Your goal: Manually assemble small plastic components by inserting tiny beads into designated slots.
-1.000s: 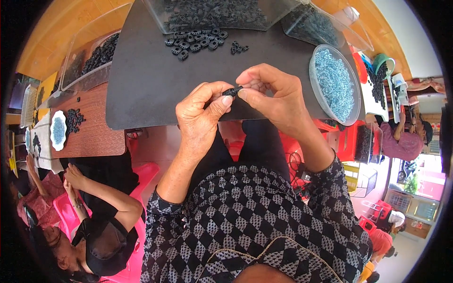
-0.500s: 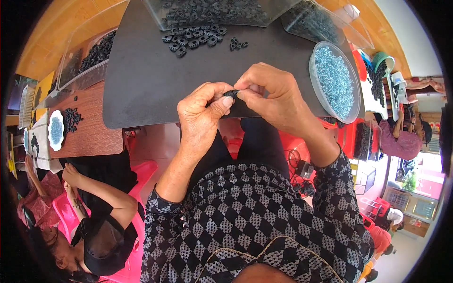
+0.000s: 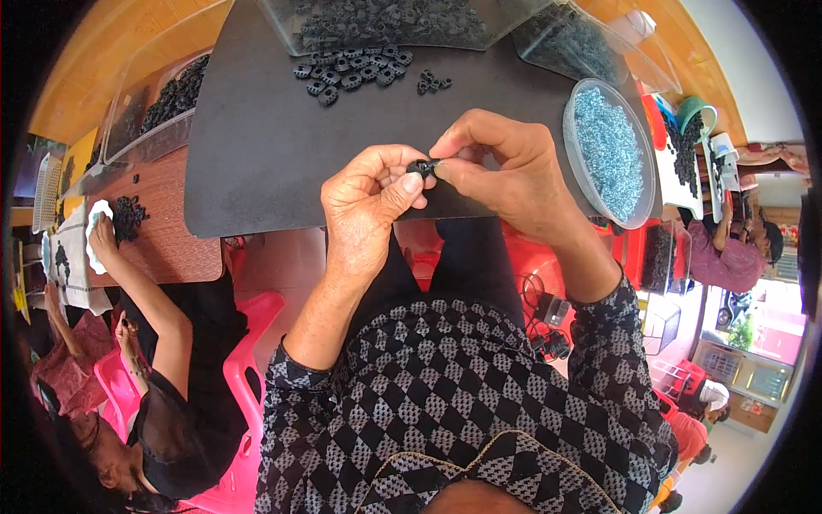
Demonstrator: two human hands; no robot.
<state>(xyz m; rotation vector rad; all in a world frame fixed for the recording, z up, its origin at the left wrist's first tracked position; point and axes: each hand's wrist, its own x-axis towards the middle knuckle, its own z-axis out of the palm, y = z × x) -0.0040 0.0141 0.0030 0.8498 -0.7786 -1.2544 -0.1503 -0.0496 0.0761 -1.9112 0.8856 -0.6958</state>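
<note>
Above the near edge of the dark table (image 3: 274, 163), my left hand (image 3: 368, 201) pinches a small black plastic part (image 3: 421, 168) between thumb and fingers. My right hand (image 3: 505, 176) meets it from the right, thumb and forefinger pinched together at the part's end. Whatever tiny thing those right fingertips hold is too small to make out. Right of my hands stands a round clear tub (image 3: 606, 154) full of small bluish, shiny pieces. Beyond my hands lies a pile of similar black parts (image 3: 352, 70), with a smaller cluster of black pieces (image 3: 433, 82) beside it.
Clear bins (image 3: 385, 26) of black parts line the far edge. Another clear bin (image 3: 578, 43) stands at the far right. On the left, a co-worker's hand (image 3: 104, 240) reaches into a white dish (image 3: 96, 224) on a brown table (image 3: 171, 244). A pink chair (image 3: 244, 385) is close by.
My right fingertips have shifted slightly right, and more of the black part shows between my hands. The co-worker on the left has moved a hand into the white dish.
</note>
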